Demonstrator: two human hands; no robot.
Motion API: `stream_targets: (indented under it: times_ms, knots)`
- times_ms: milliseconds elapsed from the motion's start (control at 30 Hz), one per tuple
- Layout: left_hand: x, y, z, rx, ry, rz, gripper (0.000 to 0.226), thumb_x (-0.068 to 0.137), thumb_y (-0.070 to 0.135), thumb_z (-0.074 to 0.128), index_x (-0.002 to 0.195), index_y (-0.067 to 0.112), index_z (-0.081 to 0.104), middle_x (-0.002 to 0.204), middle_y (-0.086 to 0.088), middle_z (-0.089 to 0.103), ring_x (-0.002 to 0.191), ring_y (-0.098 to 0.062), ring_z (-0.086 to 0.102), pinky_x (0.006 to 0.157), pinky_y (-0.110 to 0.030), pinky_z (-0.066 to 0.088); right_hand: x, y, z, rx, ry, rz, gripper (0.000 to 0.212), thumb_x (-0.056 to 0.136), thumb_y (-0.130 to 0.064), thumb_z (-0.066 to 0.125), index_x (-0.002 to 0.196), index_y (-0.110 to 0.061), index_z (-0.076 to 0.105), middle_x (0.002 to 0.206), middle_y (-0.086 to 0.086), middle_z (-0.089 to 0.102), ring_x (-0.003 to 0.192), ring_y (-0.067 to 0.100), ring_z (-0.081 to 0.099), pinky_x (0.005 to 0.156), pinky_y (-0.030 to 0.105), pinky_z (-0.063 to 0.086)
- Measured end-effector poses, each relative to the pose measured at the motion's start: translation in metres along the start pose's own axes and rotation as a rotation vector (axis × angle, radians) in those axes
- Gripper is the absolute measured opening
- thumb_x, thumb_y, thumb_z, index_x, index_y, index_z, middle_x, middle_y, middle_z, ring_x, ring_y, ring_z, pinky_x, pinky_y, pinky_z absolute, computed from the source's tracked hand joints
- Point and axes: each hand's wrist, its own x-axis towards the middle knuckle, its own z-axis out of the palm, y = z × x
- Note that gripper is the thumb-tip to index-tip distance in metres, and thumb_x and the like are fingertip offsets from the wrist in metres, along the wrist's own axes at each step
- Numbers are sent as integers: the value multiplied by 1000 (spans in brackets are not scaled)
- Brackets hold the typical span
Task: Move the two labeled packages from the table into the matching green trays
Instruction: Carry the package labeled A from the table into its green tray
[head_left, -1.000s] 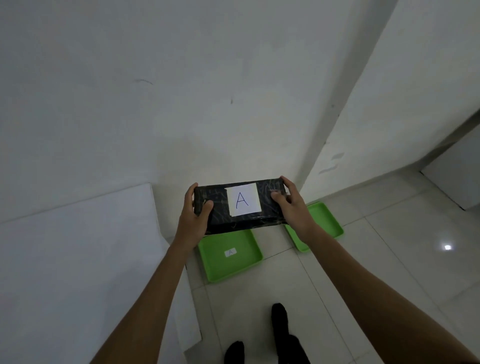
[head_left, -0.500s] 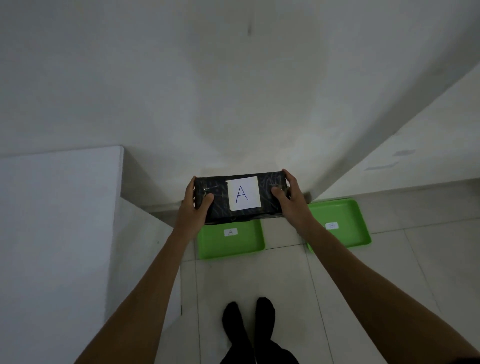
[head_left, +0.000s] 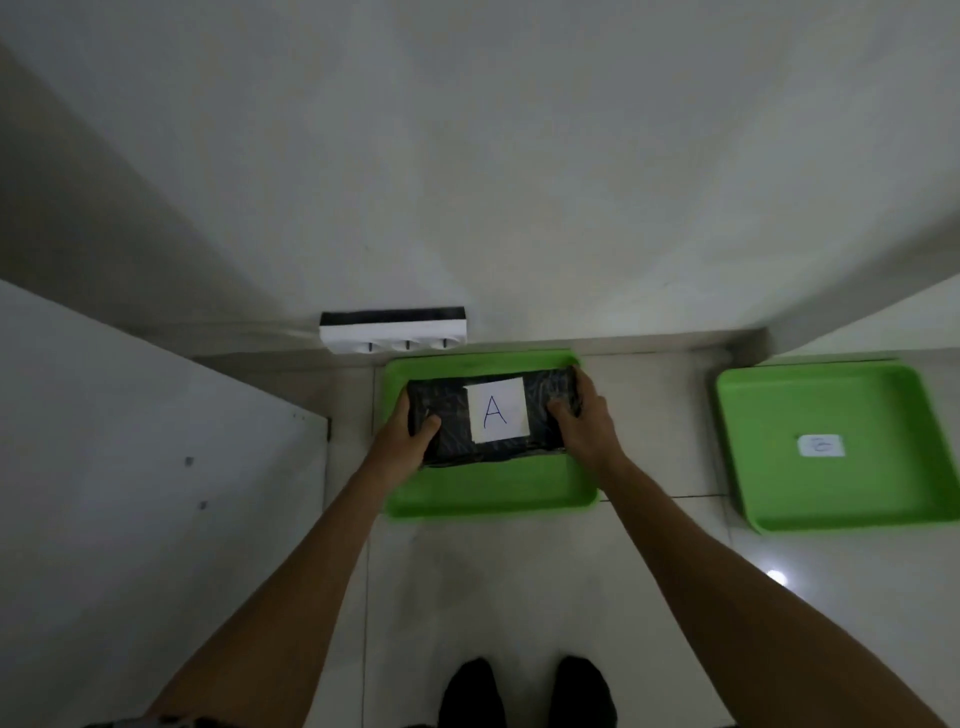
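Now | step: placing package A (head_left: 491, 415) in left green tray (head_left: 483, 499) | left hand (head_left: 402, 439), right hand (head_left: 584, 423) clamp its ends (contact with floor unclear) | next: release; fetch second package for tray B (head_left: 831, 499)

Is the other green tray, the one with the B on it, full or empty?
Empty. The B tray shows only bare green floor and its small white label. The A package is over the other tray.
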Motion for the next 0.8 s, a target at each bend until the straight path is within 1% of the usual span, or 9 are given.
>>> stream_targets:
  times_ms: [100, 200, 300, 433, 500, 600, 667, 733, 800]
  knots:
    - [42, -40, 19, 48, -30, -34, 75, 100, 38, 49, 160, 23, 6, 160, -7, 36, 140, -30, 45, 111, -43, 44, 33, 41, 35, -19, 19, 11, 67, 103, -20, 54, 161, -10, 24, 142, 24, 55, 122, 39, 59, 102, 46, 52]
    - [71, -66, 33, 75, -30, -44, 75, 101, 36, 46, 160, 22, 1, 163, -7, 29, 144, -30, 39, 115, -41, 38, 56, 68, 57, -35, 26, 42, 66, 104, -21, 53, 162, -9, 22, 151, 22, 48, 135, 39, 50, 112, 46, 43]
    - [88, -81, 42, 121, -11, -52, 74, 102, 33, 45, 160, 19, 2, 162, -11, 32, 140, -33, 44, 110, -38, 40, 70, 85, 69, -69, 10, 53, 66, 104, -22, 53, 161, -10, 22, 150, 24, 48, 133, 41, 51, 111, 48, 45]
    - [96, -90, 43, 177, -7, -77, 73, 101, 35, 46, 160, 18, 5, 160, -11, 35, 139, -34, 46, 111, -42, 42, 77, 93, 77, -118, -16, 49, 66, 104, -23, 51, 162, -13, 21, 145, 23, 51, 126, 41, 56, 101, 45, 53]
    - [93, -87, 40, 202, -18, -99, 75, 101, 35, 47, 160, 17, 4, 162, -11, 32, 142, -33, 43, 113, -41, 40, 77, 91, 76, -146, -41, 47, 68, 104, -24, 51, 163, -13, 18, 146, 23, 50, 126, 41, 56, 101, 46, 53]
    - [78, -71, 27, 223, -33, -132, 80, 100, 37, 49, 159, 18, -1, 166, -11, 20, 149, -33, 30, 119, -44, 32, 69, 73, 65, -180, -99, 71, 71, 104, -27, 52, 163, -16, 15, 152, 25, 45, 133, 43, 51, 108, 51, 47]
    - [58, -50, 12, 284, -17, -103, 76, 100, 37, 49, 160, 19, 6, 167, -10, 19, 151, -32, 27, 120, -43, 30, 52, 52, 48, -238, -117, 75, 72, 104, -32, 52, 163, -16, 15, 156, 25, 40, 140, 43, 45, 114, 51, 41]
    - [29, -17, -8, 333, -12, -45, 66, 100, 34, 49, 158, 17, 20, 164, -10, 27, 148, -30, 32, 118, -39, 31, 27, 21, 24, -317, -131, 40, 69, 105, -35, 50, 162, -15, 19, 155, 25, 42, 141, 41, 44, 115, 48, 39]
    - [-5, 22, -29, 372, -13, 17, 57, 100, 31, 49, 153, 15, 34, 159, -10, 38, 144, -29, 40, 116, -39, 35, -1, -19, -2, -400, -152, -25, 65, 105, -37, 48, 161, -14, 25, 152, 26, 46, 139, 40, 46, 114, 48, 39]
